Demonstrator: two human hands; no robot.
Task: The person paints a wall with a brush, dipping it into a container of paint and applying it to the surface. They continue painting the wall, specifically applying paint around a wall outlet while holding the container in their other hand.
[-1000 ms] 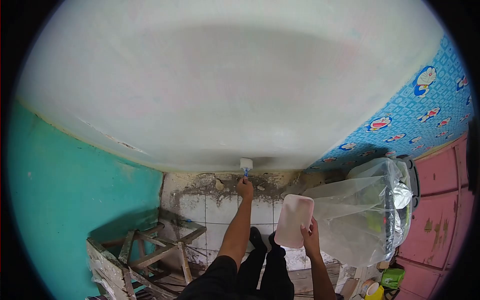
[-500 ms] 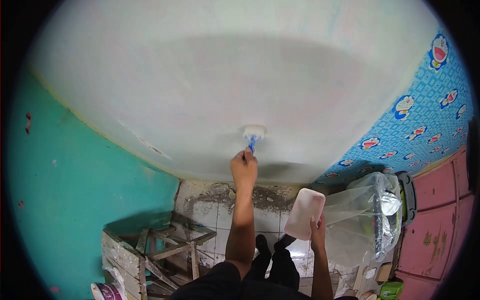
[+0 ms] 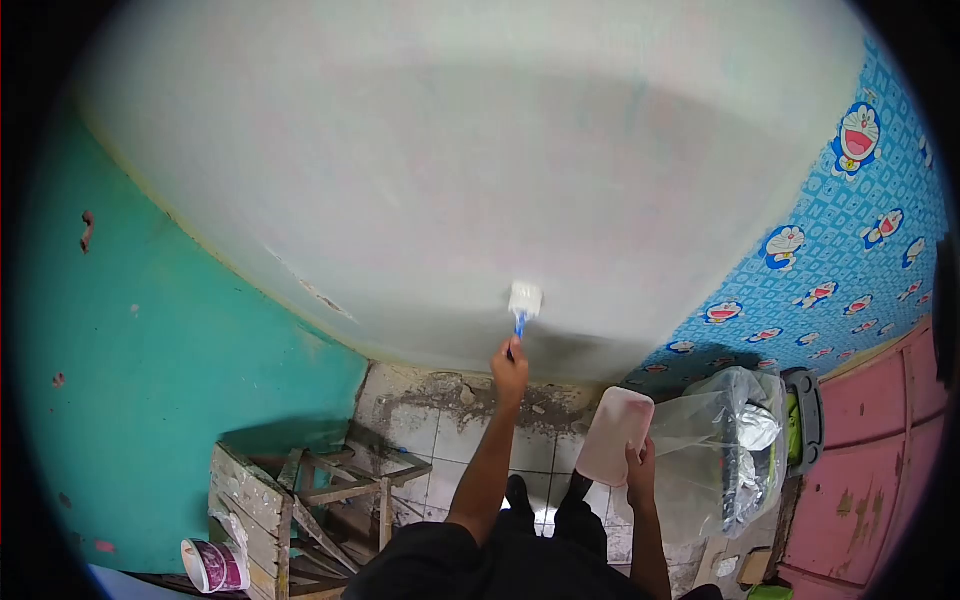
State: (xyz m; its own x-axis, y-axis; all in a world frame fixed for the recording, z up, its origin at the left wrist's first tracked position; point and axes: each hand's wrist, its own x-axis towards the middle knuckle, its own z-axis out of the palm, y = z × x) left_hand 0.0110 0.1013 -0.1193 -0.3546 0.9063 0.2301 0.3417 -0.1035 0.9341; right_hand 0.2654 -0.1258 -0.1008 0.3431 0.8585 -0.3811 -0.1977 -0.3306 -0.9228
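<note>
Pinching a blue-handled paintbrush (image 3: 524, 302) in the left hand (image 3: 510, 370), clasping a pink tray (image 3: 610, 432) in the right hand (image 3: 642, 474).

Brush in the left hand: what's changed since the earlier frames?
The brush moved up the white wall from near its bottom edge, then apparently slightly back down; the left hand moved with it. The view shifted too. Nothing grabbed or released: left hand still holds the brush, right hand the pink tray.

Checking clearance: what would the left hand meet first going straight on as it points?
Probably the broad whitish wall, ahead of the left hand and its blue-handled, white-headed painting tool; the remaining depth is unclear.
</note>
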